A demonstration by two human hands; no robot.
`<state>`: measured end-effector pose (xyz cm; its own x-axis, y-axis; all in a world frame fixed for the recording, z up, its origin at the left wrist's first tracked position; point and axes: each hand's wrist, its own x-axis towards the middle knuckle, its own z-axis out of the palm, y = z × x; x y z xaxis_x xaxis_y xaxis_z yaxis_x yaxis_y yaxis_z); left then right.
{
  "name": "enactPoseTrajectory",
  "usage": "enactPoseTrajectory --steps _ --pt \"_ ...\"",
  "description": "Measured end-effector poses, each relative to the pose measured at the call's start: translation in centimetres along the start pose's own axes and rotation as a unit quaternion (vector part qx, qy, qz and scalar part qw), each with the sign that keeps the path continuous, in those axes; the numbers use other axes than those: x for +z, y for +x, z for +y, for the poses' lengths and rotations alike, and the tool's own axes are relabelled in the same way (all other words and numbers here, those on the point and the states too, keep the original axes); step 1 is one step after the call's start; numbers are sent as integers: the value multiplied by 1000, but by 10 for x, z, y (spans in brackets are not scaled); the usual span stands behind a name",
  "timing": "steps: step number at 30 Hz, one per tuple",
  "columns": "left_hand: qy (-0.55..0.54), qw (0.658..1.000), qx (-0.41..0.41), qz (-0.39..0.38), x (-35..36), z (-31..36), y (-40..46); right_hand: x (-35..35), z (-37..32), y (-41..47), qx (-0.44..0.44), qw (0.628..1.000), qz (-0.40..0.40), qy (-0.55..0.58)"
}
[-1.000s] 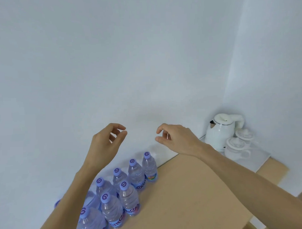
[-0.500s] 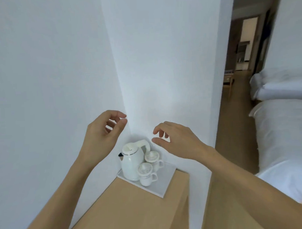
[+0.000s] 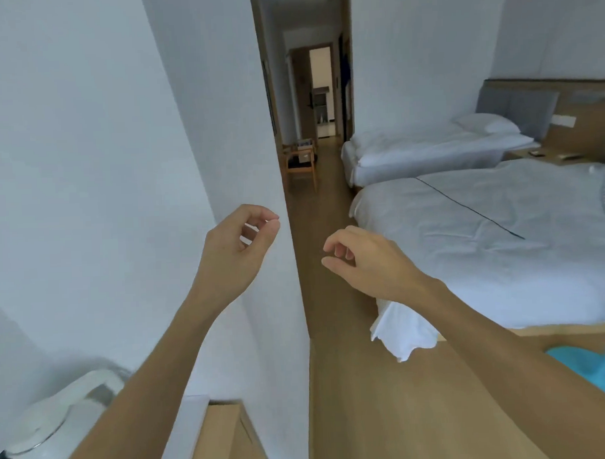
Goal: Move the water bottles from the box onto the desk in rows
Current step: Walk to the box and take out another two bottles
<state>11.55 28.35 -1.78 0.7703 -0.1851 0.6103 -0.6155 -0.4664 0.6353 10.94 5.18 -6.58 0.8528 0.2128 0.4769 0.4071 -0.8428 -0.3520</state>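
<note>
Nearest the camera, at the lower left edge, a white electric kettle (image 3: pixel 44 430) stands blurred and partly cut off by the frame, behind the left forearm. Just beside it, a corner of the wooden desk (image 3: pixel 226 438) shows at the bottom, set against the white wall (image 3: pixel 86 168). No water bottles and no box appear in this view, so their position cannot be told. No brand, label or legible writing is visible on any item.

Both bare arms reach forward. The left hand (image 3: pixel 236 248) is raised in front of the wall corner, fingers loosely curled with thumb and fingertips close together, holding nothing. The right hand (image 3: pixel 367 261) hangs over the wooden floor (image 3: pixel 332 331), back of the hand upward, fingers loosely curled downward, also holding nothing. The two hands are apart from each other.

At the lower right, the blue base of a standing fan (image 3: pixel 590 363) rests on the floor, its grille cut by the right edge. Beyond the right hand lies a bed with white bedding (image 3: pixel 483 240), a dark cable across it. A second white bed (image 3: pixel 428 146) with a pillow stands behind it, against a grey headboard. Farther off, a wooden chair (image 3: pixel 300 164) stands by the wall corner at the mouth of a corridor that ends in a lit doorway (image 3: pixel 321 91).
</note>
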Motion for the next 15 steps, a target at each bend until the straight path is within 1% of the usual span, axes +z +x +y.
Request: enactPoseTrajectory --steps 8,15 --pt "-33 998 46 -24 121 -40 116 -11 117 57 72 995 21 -61" --pt "-100 994 36 -22 197 -84 226 -2 212 137 120 989 23 -82"
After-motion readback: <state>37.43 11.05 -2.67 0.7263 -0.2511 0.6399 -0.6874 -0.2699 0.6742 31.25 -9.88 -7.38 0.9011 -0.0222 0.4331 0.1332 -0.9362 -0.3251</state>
